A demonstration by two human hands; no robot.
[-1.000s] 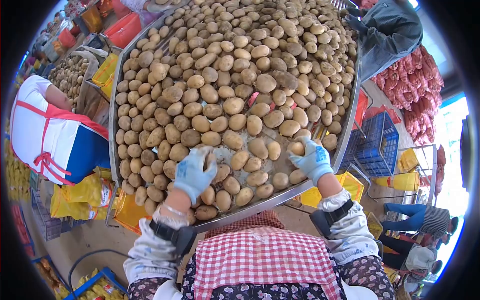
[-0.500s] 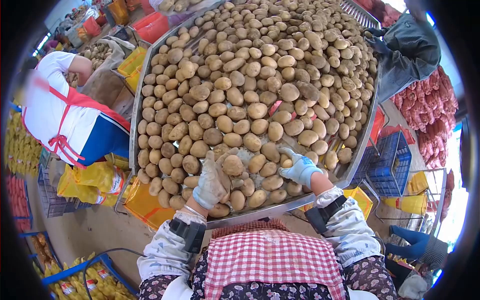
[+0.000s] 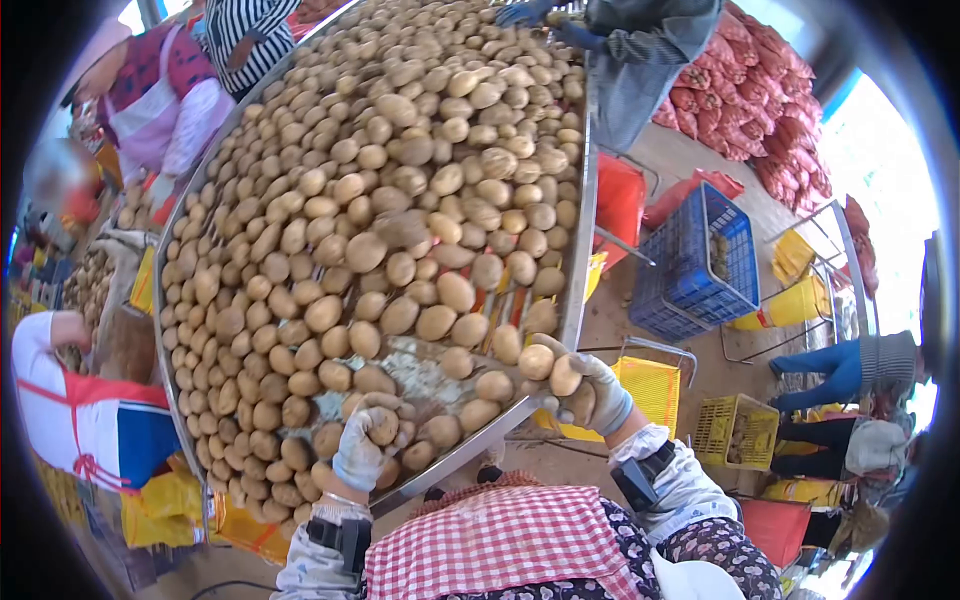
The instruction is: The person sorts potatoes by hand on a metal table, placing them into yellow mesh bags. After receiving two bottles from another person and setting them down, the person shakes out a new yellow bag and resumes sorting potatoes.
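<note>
Potatoes [image 3: 365, 252] cover a metal-rimmed sorting table [image 3: 455, 462]. My left hand [image 3: 358, 452], in a soiled pale glove, is closed around a potato [image 3: 382, 426] at the near edge of the pile. At the table's near right corner, my right hand [image 3: 606, 398], gloved in light blue and grey, grips several potatoes [image 3: 565, 376] together. These are held at the rim, above a yellow mesh container [image 3: 648, 390]. Between my two hands, a few loose potatoes [image 3: 478, 414] lie on the worn tabletop.
A blue crate [image 3: 700, 265] and a red bin [image 3: 620, 208] stand right of the table. Red mesh sacks [image 3: 745, 85] are stacked behind. A co-worker's blue-gloved hand [image 3: 525, 13] reaches over the far side. Another person [image 3: 85, 400] stands at the left.
My view has turned to the right. My right hand has moved from among the potatoes to the table's corner and now holds several. My left hand still holds a potato.
</note>
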